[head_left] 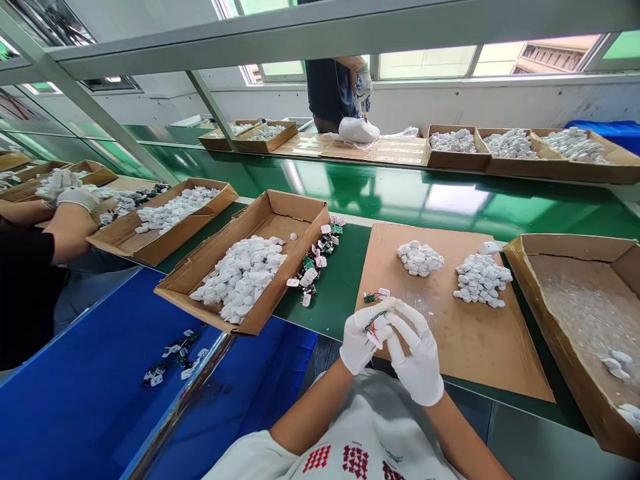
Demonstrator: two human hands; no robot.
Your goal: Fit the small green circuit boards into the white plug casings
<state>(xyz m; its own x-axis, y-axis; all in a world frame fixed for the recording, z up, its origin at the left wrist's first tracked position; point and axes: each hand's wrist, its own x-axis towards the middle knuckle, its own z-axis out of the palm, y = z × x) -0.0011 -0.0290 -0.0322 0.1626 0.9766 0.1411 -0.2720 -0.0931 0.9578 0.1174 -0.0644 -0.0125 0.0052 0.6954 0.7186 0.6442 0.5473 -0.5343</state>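
Your gloves point(417, 360) are white, and the small piece point(376, 328) between them has red wires. Your shirt point(350, 447) is white with red patterns. The worktop point(440, 200) is green, the cardboard point(450, 333) brown.

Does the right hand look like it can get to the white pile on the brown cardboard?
Probably yes. The gloved right hand is at the edge of the cardboard sheet, and only bare cardboard lies between it and the pile of white pieces.
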